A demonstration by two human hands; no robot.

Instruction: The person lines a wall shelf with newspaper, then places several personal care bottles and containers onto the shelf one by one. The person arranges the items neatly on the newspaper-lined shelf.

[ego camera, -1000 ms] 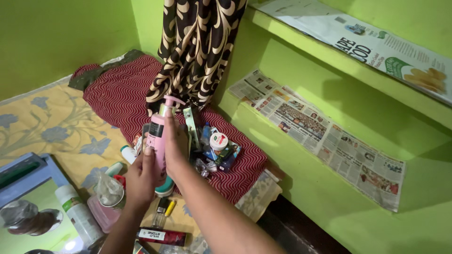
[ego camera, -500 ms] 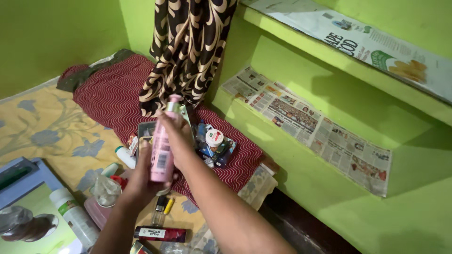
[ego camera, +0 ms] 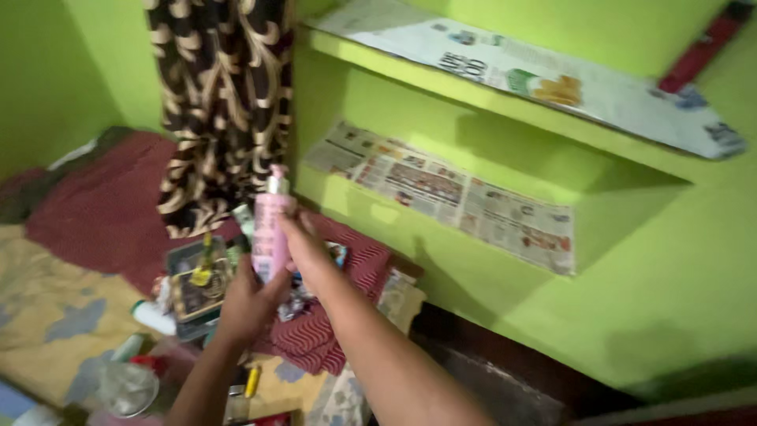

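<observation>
I see a tall pink plastic pump bottle (ego camera: 271, 229) held upright between both hands, above the clutter on the dark red patterned cloth (ego camera: 102, 213). My left hand (ego camera: 251, 300) wraps the bottle's lower half from below, its grip clenched on it; my right hand (ego camera: 303, 248) presses against the bottle's right side, fingers closed on it too (the frame is blurred, so finer detail escapes me). Just beside the left hand lies a flat dark rectangular case (ego camera: 193, 288). Behind hangs a brown-and-cream swirled curtain (ego camera: 221, 102). To the right, sheets of newspaper (ego camera: 449, 193) line the lime green shelf (ego camera: 505, 292).
</observation>
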